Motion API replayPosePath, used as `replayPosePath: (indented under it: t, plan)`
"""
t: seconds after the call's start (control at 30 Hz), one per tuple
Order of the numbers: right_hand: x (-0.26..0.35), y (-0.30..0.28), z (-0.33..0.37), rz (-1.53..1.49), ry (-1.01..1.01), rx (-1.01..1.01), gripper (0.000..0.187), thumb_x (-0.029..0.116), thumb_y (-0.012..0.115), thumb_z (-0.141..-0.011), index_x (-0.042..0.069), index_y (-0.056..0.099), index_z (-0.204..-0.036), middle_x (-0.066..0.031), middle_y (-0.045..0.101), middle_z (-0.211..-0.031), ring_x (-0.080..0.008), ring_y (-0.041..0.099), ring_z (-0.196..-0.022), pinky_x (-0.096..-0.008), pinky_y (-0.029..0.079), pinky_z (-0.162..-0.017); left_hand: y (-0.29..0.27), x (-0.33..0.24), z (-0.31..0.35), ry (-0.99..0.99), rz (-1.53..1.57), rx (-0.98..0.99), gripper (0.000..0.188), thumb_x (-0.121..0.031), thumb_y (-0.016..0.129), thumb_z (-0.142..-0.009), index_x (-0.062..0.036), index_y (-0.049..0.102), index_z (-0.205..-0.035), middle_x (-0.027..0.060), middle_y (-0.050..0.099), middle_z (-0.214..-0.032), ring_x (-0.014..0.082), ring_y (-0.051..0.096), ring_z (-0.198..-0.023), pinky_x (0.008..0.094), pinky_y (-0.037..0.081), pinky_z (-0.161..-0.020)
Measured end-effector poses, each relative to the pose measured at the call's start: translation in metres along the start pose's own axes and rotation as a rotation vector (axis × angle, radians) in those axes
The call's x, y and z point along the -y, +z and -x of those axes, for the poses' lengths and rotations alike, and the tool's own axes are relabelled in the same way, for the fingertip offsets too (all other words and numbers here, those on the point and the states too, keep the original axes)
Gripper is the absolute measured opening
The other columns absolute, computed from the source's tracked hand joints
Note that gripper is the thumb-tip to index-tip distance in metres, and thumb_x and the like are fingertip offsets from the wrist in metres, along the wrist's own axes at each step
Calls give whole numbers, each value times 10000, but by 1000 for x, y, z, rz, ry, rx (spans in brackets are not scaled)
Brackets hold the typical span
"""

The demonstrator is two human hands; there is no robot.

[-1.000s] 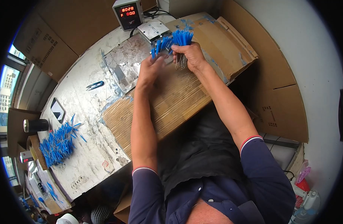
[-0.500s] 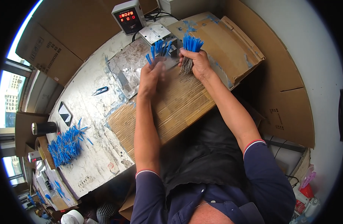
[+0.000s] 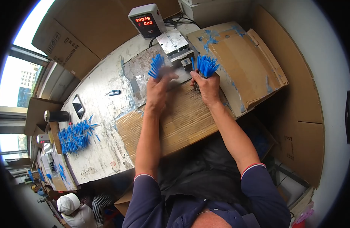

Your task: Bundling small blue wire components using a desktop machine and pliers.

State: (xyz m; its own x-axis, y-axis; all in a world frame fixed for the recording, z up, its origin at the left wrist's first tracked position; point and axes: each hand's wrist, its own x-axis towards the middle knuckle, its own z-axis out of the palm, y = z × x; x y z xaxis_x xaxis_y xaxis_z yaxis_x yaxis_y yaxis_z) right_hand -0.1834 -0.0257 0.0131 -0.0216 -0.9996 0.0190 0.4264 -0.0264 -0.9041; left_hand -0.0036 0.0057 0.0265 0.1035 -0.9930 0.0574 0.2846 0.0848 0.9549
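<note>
A thick bundle of blue-tipped wires [image 3: 207, 66] stands upright in my right hand [image 3: 210, 90], its fingers and thumb wrapped round the thin grey stems. A smaller bunch of blue-tipped wires [image 3: 156, 65] is held in my left hand [image 3: 156, 93], tips pointing up and fanned out. The left thumb and fingers are smeared by motion on the side facing the right hand. Just beyond and between both hands sits a small metal machine [image 3: 181, 57] on a worn metal plate [image 3: 135, 68]. Both hands are over a brown cardboard sheet [image 3: 167, 123] at the table's near edge.
A digital display box [image 3: 147, 22] with red digits stands behind the machine. Leftward lie blue thread snips [image 3: 113, 92], a dark phone-like slab [image 3: 78, 106], a black cylinder [image 3: 56, 116] and a heap of blue-tipped wires [image 3: 74, 137]. A cardboard box [image 3: 247, 64] is at right; a white-capped person [image 3: 68, 204] sits lower left.
The whole view has shifted, so the table things appear farther right, with more of the white-capped person showing. Both hands still hold their bunches; the left bunch is now fanned leftward.
</note>
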Motion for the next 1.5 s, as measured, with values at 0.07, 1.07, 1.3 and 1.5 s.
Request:
replayPosePath:
  t: [0.07, 1.07, 1.3, 1.5]
  plan:
    - [0, 1, 0, 65, 9, -2, 115, 10, 744, -838, -8, 646, -895, -50, 646, -793, -123, 621, -616, -277, 532, -526, 0, -2, 2, -1, -37, -51, 135, -124, 587, -1011, -21, 599, -1098, 48, 630, -991, 195, 634, -997, 316, 480, -944]
    - [3, 1, -8, 127, 180, 122, 106, -5, 711, -772, -19, 614, -814, -67, 635, -706, -150, 636, -557, -291, 550, -478, 1, 15, 6, 253, -153, -554, 104, -47, 512, -1034, -3, 572, -1106, 83, 665, -952, 200, 681, -912, 324, 542, -894]
    - [20, 10, -21, 179, 336, 91, 98, -65, 667, -722, -53, 587, -667, -98, 615, -632, -181, 636, -501, -310, 526, -402, -1, 29, -16, 511, -494, -686, 129, -59, 485, -1029, -8, 584, -1093, 59, 676, -860, 155, 642, -815, 305, 492, -770]
    - [15, 20, -25, 350, 331, 30, 114, -59, 700, -750, -33, 597, -709, -120, 621, -635, -195, 633, -494, -312, 531, -413, -5, 25, -18, 443, -433, -680, 113, -46, 472, -1039, -6, 567, -1086, 68, 666, -874, 153, 657, -822, 298, 516, -791]
